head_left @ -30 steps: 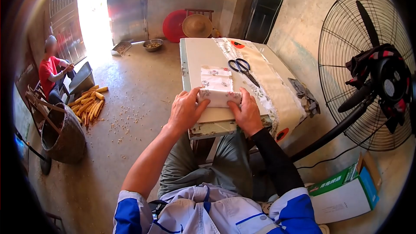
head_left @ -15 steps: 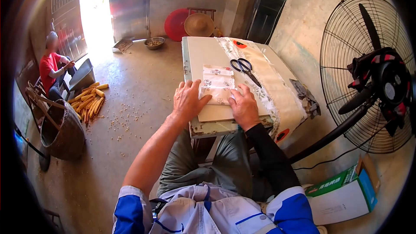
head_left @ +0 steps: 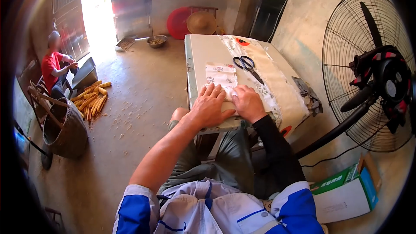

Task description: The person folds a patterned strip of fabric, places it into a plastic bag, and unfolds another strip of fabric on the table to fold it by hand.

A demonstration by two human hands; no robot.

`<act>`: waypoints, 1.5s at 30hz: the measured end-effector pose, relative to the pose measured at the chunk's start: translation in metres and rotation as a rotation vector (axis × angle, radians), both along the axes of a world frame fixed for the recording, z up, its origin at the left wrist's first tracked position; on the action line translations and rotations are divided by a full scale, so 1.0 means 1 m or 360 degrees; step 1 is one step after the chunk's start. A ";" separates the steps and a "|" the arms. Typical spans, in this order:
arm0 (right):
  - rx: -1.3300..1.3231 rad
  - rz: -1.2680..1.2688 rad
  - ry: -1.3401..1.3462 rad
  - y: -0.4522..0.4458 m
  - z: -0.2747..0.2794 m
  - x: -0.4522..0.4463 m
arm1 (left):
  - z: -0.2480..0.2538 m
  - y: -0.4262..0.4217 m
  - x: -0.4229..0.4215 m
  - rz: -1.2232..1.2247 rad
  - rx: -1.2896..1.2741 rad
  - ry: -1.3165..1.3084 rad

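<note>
A white cloth with a floral print (head_left: 221, 74) lies on the table (head_left: 197, 54), its near end folded over. My left hand (head_left: 211, 107) rests flat on that near end, fingers stretched out and covering much of it. Beside it my right hand (head_left: 248, 104) is closed at the fold's right edge, with a bit of white cloth at its fingertips. Black-handled scissors (head_left: 248, 68) lie beyond my right hand, on a cream runner with lace edges (head_left: 277, 78).
A large black fan (head_left: 368, 73) stands at the right, above an open carton (head_left: 346, 195). Corn cobs (head_left: 92, 99), a woven basket (head_left: 67, 130) and a seated person in red (head_left: 53, 67) are at the left. A grey rag (head_left: 308, 95) hangs at the table's right edge.
My left hand has moved right and flattened over the folded end, which both hands held by its sides before. My right hand has come in closer to it.
</note>
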State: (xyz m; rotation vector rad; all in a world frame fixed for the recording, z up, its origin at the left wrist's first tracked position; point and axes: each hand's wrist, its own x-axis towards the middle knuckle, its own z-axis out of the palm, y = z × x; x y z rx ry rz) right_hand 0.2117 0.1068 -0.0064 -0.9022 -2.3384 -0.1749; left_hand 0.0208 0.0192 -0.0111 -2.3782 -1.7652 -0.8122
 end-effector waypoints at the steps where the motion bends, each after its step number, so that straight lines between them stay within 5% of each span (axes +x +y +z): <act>1: -0.0052 0.0100 0.0086 -0.005 0.015 0.003 | 0.001 -0.001 0.000 -0.0003 0.0007 -0.0006; 3: -0.0228 0.0244 0.0402 -0.035 0.052 0.008 | 0.000 -0.002 -0.002 -0.0003 0.0025 -0.0033; 6: -0.1228 0.1135 0.1212 -0.112 0.117 0.030 | -0.002 -0.004 -0.002 -0.0011 0.0071 -0.0034; 10: -0.1158 0.2452 0.1201 -0.199 0.165 0.066 | 0.003 -0.008 -0.001 0.0015 0.0002 -0.0025; 13: -0.1235 0.2864 0.1110 -0.230 0.181 0.064 | 0.001 -0.006 0.000 0.0005 0.0003 -0.0027; 45: -0.1345 0.2961 0.1210 -0.252 0.186 0.072 | 0.005 -0.006 0.000 0.0029 -0.0055 -0.0032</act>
